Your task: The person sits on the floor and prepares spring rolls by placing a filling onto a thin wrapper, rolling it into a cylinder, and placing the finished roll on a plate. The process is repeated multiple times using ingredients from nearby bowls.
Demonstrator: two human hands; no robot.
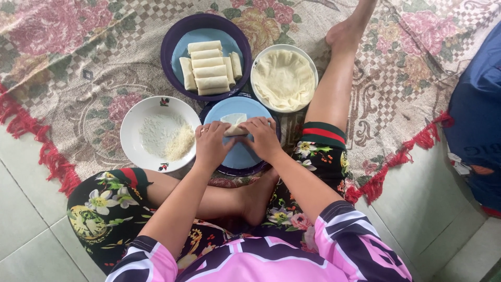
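Four dishes sit on the floral rug (78,78), and places here are told from the blue work plate (245,154) in front of the person. On that plate lies one pale wrapper (235,121), partly rolled, at the plate's far half. Beyond the work plate and a little left, a purple bowl (172,47) holds seven finished rolls (209,68), five stacked crosswise and one upright at each side. Beyond and right, touching the work plate's rim, a white bowl (310,65) holds a stack of flat wrappers (283,78); their number cannot be told. Left of the work plate, just beside it, a white plate (133,130) carries shredded filling (180,143).

Both forearms reach straight forward. The left hand (211,146) and right hand (263,138) rest palm down, side by side, fingers curled narrow and pressing the wrapper's near edge between them.

The rug's red fringe (31,136) runs well left of the work plate; bare tile (31,224) lies past it.
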